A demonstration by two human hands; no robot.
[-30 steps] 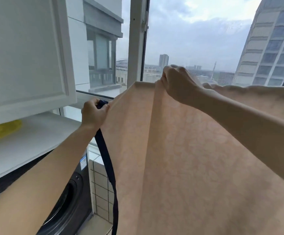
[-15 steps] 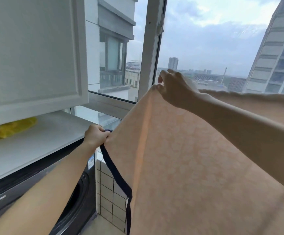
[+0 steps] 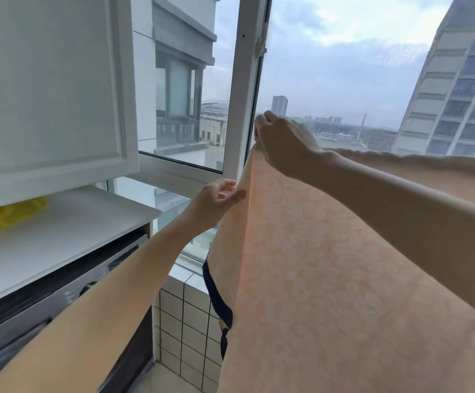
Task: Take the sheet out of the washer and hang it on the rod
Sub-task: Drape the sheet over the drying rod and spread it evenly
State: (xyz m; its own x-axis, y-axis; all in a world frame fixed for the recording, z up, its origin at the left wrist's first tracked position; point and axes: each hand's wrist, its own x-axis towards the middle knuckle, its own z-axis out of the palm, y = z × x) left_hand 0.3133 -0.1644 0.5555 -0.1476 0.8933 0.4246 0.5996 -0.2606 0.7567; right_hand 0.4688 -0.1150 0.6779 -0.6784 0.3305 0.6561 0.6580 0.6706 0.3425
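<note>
Head view: right hand [image 3: 284,143] pinches sheet [image 3: 330,265] top, left hand [image 3: 216,199] spread, touching its edge; advise smoothing leftward under even tension.

The right hand [image 3: 284,143] grips the top of the peach patterned fabric sheet [image 3: 330,279]; the left hand [image 3: 215,199], loose-fingered, touches its left edge.

Two bare arms of one person in frame. Left hand [image 3: 216,199]: bare, slim wrist, thumb and fingers visible, nails too blurred to read. Left forearm [image 3: 111,307]: bare skin up to the frame edge, smooth, looks broad near the camera from wide-angle stretch. Right hand [image 3: 283,143]: bare, back and knuckles showing. Right forearm [image 3: 400,211]: bare up to the frame edge, smooth, also widening toward the camera.
</note>
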